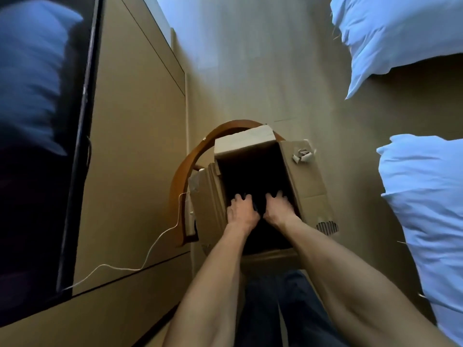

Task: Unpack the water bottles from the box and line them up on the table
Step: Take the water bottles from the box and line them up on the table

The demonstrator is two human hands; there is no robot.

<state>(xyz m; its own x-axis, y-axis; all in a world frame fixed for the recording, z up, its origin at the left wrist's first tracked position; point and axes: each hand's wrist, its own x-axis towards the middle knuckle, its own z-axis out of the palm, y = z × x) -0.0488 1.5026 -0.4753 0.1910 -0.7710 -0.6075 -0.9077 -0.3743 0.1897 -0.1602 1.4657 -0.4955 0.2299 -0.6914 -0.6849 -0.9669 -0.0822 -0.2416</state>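
A dark television screen [37,146] fills the left of the frame, white bedding [421,209] the right edge. At centre, an open cardboard box [308,179] sits on a wooden chair [178,186], flaps spread. Both arms reach into its dark interior: the left hand [241,211] and right hand [278,209] lie side by side, fingers curled downward, tips lost in shadow, so I cannot tell whether they grip anything. No water bottles are visible; presumably they sit inside the box. No desk with lined-up bottles shows, so unpacking seems barely begun. No legible writing or brand appears.
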